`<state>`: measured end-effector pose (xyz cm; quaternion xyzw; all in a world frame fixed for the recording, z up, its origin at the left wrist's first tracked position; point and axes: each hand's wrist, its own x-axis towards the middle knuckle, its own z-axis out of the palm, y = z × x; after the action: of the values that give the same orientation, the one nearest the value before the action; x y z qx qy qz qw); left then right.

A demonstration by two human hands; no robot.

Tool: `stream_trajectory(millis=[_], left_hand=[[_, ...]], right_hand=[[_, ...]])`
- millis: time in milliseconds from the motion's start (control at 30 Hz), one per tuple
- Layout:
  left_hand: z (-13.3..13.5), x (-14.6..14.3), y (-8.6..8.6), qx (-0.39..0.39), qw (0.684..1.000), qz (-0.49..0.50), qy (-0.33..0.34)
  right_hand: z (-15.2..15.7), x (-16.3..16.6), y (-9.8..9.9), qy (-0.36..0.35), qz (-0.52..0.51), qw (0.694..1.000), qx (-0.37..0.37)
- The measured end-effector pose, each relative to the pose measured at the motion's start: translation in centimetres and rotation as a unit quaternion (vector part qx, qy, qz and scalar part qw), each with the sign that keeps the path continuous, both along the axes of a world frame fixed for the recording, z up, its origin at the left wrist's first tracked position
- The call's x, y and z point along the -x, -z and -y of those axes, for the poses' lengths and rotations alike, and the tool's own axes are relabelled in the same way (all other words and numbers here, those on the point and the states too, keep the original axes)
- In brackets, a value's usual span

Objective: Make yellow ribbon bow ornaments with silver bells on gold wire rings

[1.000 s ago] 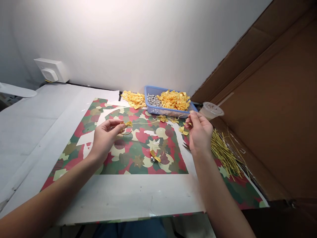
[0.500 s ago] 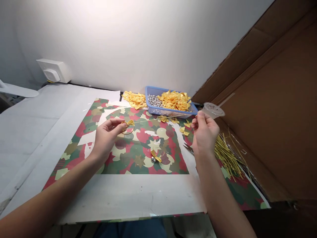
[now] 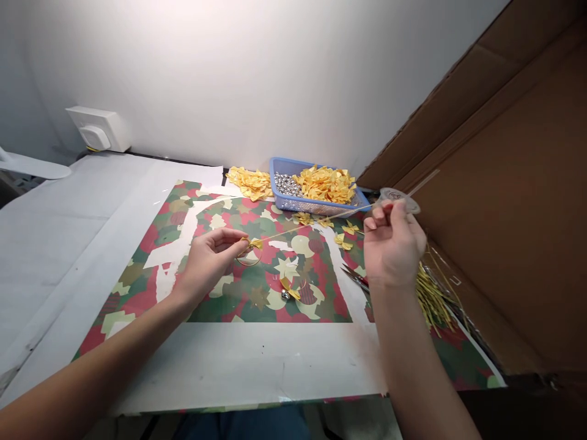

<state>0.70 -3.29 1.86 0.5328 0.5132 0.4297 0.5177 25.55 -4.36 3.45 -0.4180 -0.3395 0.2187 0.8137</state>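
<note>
My left hand (image 3: pixel 213 256) pinches a small yellow ribbon bow (image 3: pixel 255 243), with a thin golden loop of cord (image 3: pixel 249 264) hanging below the fingers. From the bow a pale golden cord (image 3: pixel 302 227) runs taut up to the right. Its other end is in the closed fingers of my right hand (image 3: pixel 394 238), raised in front of a clear plastic cup (image 3: pixel 408 203). Below and between the hands, another yellow bow (image 3: pixel 290 289) with a silver jingle bell (image 3: pixel 285 294) lies on the patterned paper.
A blue basket (image 3: pixel 282 203) by the wall holds silver bells and yellow bows. Left of it lies a pile of yellow bows (image 3: pixel 250 183); several loose ones (image 3: pixel 343 242) lie in front. Scissors (image 3: pixel 354 276) and a bundle of golden cords (image 3: pixel 433 299) sit right, beside cardboard (image 3: pixel 518 214).
My right hand has moved right and turned, still pulling the cord. My left hand, with the bow, has shifted a little right and toward me.
</note>
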Motion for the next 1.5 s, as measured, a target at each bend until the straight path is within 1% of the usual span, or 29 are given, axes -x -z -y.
stream_trajectory(millis=[100, 200, 300, 400, 467, 567, 700, 800, 900, 967, 1067, 1133, 1167, 1200, 1267, 1300, 1333, 1400, 1500], left_hand=[[0.0, 0.0, -0.1, 0.005, 1.0, -0.02, -0.006], [-0.1, 0.1, 0.1, 0.006, 1.0, -0.026, -0.01], [-0.2, 0.1, 0.3, 0.004, 1.0, -0.024, -0.014], [-0.3, 0.2, 0.5, 0.003, 1.0, -0.022, -0.014], [-0.3, 0.1, 0.5, 0.002, 1.0, -0.021, -0.015], [-0.2, 0.1, 0.5, 0.005, 1.0, -0.021, -0.015], [-0.1, 0.1, 0.4, 0.007, 1.0, -0.015, -0.004], [-0.1, 0.1, 0.4, 0.009, 1.0, -0.006, 0.011], [-0.1, 0.1, 0.6, 0.013, 1.0, -0.007, 0.019], [-0.1, 0.1, 0.8, 0.009, 1.0, -0.008, 0.015], [-0.3, 0.1, 1.0, -0.005, 1.0, -0.007, -0.001], [-0.5, 0.1, 1.0, -0.018, 1.0, -0.001, -0.022], [-0.5, 0.1, 0.9, -0.025, 0.999, 0.002, -0.036], [-0.6, 0.1, 0.8, -0.032, 0.998, 0.006, -0.052], [-0.7, 0.1, 0.7, -0.041, 0.996, 0.013, -0.078], [-0.7, 0.1, 0.6, -0.043, 0.995, 0.015, -0.085], [-0.7, 0.1, 0.6, -0.042, 0.996, 0.016, -0.083], [-0.7, 0.0, 0.7, -0.036, 0.997, 0.012, -0.064], [-0.7, 0.0, 1.2, -0.024, 1.0, -0.006, -0.02]], right_hand=[[0.4, 0.3, -0.8, -0.04, -0.011, 0.999, -0.009], [1.2, 1.1, -1.4, -0.102, 0.013, 0.995, -0.013], [2.1, 2.3, -2.0, -0.164, 0.059, 0.985, 0.019], [2.8, 3.3, -2.5, -0.202, 0.079, 0.975, 0.056], [3.4, 3.7, -2.9, -0.216, 0.084, 0.971, 0.061], [4.3, 4.1, -3.9, -0.217, 0.073, 0.971, 0.063], [5.3, 4.5, -5.0, -0.221, 0.031, 0.973, 0.058], [5.2, 4.5, -5.2, -0.237, -0.01, 0.97, 0.044], [4.2, 4.2, -4.7, -0.267, -0.002, 0.962, 0.05], [3.4, 3.9, -4.0, -0.283, 0.012, 0.956, 0.07], [2.6, 3.4, -2.7, -0.292, 0.006, 0.951, 0.105], [2.8, 3.1, -1.9, -0.325, 0.02, 0.938, 0.122], [3.1, 3.0, -1.6, -0.363, 0.035, 0.923, 0.126], [3.6, 3.0, -1.2, -0.412, 0.05, 0.9, 0.13], [4.7, 3.2, -0.6, -0.529, 0.069, 0.835, 0.137], [5.4, 3.4, -0.2, -0.568, 0.076, 0.805, 0.155], [6.1, 3.7, 0.2, -0.589, 0.084, 0.785, 0.17], [7.3, 4.2, 1.3, -0.588, 0.104, 0.773, 0.215], [8.5, 4.9, 2.7, -0.533, 0.153, 0.785, 0.277]])
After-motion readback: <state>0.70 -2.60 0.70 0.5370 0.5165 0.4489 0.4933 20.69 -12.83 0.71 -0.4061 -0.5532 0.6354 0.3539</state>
